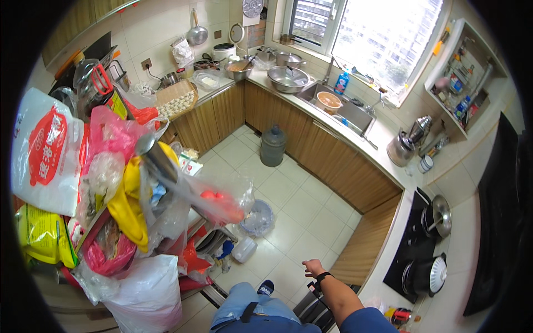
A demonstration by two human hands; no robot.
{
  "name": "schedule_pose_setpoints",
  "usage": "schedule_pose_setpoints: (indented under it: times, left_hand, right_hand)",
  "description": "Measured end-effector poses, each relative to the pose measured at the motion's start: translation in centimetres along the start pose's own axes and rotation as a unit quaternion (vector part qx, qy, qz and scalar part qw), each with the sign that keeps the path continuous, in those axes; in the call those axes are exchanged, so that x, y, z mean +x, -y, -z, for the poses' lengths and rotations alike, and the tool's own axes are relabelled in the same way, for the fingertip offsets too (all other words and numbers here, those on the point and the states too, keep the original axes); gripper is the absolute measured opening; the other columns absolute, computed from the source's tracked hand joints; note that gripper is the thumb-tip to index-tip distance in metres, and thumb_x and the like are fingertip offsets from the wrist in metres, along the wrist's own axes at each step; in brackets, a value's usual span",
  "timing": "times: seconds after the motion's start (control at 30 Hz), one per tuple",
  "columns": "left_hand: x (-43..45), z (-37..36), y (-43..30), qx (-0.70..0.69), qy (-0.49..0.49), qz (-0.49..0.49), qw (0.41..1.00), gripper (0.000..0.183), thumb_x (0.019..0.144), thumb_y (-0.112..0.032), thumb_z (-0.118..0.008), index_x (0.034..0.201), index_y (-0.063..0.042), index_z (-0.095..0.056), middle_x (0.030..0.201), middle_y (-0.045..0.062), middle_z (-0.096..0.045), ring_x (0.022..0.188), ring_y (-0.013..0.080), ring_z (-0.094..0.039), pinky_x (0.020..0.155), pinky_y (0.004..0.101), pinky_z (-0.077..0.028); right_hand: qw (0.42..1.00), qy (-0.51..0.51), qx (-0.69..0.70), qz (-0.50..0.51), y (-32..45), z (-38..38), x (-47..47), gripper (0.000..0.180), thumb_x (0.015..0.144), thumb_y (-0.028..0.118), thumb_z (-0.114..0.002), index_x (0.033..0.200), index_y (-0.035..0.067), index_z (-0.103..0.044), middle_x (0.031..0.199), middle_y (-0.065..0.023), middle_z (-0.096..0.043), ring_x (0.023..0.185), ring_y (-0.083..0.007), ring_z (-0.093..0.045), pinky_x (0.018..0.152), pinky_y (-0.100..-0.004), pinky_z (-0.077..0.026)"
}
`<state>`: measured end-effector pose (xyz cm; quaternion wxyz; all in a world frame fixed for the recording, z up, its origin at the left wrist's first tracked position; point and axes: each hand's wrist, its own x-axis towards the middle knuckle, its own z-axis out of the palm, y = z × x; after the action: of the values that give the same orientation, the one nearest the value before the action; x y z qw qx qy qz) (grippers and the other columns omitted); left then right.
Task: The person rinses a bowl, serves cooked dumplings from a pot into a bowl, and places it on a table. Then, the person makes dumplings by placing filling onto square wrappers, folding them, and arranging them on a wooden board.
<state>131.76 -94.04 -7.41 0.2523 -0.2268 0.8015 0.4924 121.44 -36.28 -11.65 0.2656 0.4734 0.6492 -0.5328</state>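
My right hand hangs over the tiled floor with its fingers apart and nothing in it. A dark band is around its wrist. My left hand is out of view. Before me on the left is a crowded pile of bags, with a yellow rubber glove draped over it. From the pile a clear plastic bag juts out, holding red round things that are blurred. Below that bag a round bin lined with plastic stands on the floor, beside a translucent plastic container.
A grey water jug stands on the floor by the cabinets. Dumplings lie on a wooden board. The sink holds a tub. On the right, a black pot sits on the gas hob.
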Motion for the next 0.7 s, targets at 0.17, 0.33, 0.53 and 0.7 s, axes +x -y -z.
schedule_pose_setpoints:
  times: [0.17,0.33,0.53,0.7]
  left_hand:
    - [2.6,-3.8,-2.1,-0.04,-0.015,0.046,0.998,0.052,0.092,-0.045,-0.063,0.125,-0.007,-0.054,0.11,0.01,-0.062,0.085,0.027,-0.065,0.07,0.0431,-0.053]
    - [5.7,-8.5,-2.5,-0.095,-0.03,0.107,0.989,0.053,0.092,-0.05,-0.062,0.121,-0.007,-0.056,0.106,0.009,-0.062,0.083,0.0275,-0.065,0.068,0.0438,-0.053]
    - [9.3,-15.8,-4.4,-0.19,-0.034,0.18,0.965,0.055,0.091,-0.056,-0.06,0.117,-0.007,-0.059,0.101,0.008,-0.063,0.08,0.028,-0.066,0.066,0.0447,-0.052]
    - [12.4,-21.5,-6.6,-0.393,-0.026,0.203,0.896,0.058,0.091,-0.061,-0.059,0.112,-0.007,-0.062,0.097,0.008,-0.064,0.077,0.0285,-0.066,0.063,0.0454,-0.052]
  right_hand:
    - [0.999,0.038,-0.014,0.034,8.7,3.8,4.0,0.033,0.086,0.022,-0.073,0.107,-0.002,-0.063,0.092,-0.0116,-0.063,0.083,-0.0263,-0.064,0.069,-0.0475,-0.062]
    - [0.998,0.059,0.004,0.031,18.6,9.6,8.3,0.042,0.09,0.019,-0.07,0.125,-0.001,-0.055,0.125,-0.0163,-0.057,0.116,-0.0389,-0.058,0.082,-0.052,-0.059]
    - [0.996,0.004,-0.082,0.018,32.3,16.3,12.5,0.052,0.093,0.02,-0.069,0.136,-0.002,-0.048,0.13,-0.0171,-0.055,0.112,-0.0365,-0.06,0.082,-0.0517,-0.059]
    - [0.99,0.018,-0.124,0.061,44.9,18.1,17.7,0.048,0.093,0.02,-0.068,0.132,-0.002,-0.051,0.124,-0.0153,-0.057,0.111,-0.0337,-0.06,0.082,-0.05,-0.06]
